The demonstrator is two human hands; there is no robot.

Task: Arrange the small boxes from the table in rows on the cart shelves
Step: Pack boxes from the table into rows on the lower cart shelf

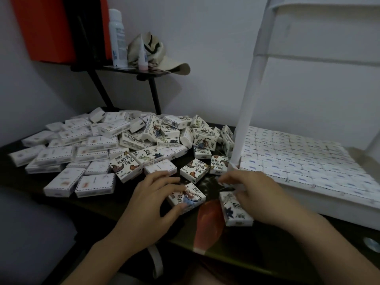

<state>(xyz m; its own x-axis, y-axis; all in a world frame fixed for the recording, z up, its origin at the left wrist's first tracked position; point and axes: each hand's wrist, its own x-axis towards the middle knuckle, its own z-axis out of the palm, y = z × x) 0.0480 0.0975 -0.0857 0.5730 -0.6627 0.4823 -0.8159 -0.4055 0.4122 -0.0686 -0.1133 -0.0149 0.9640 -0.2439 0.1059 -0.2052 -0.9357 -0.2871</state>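
A big heap of small white boxes [107,140] with ink drawings covers the dark table [257,249]. My left hand [152,202] grips one box [190,199] at the table's front, fingers over its top and thumb at its near edge. My right hand [257,194] holds another box [234,210] that lies just to the right, and its fingertips touch a further small box [223,183] near the cart post. On the right, the white cart's lower shelf [349,214] is filled with boxes in tight rows [298,161].
The cart's white corner post [248,95] rises just behind my right hand; an upper shelf [329,3] hangs overhead. At the back left a black stand [144,70] carries a spray bottle [118,38], a small dropper bottle [142,54] and a cap [156,52]. A red box [49,27] sits on the wall.
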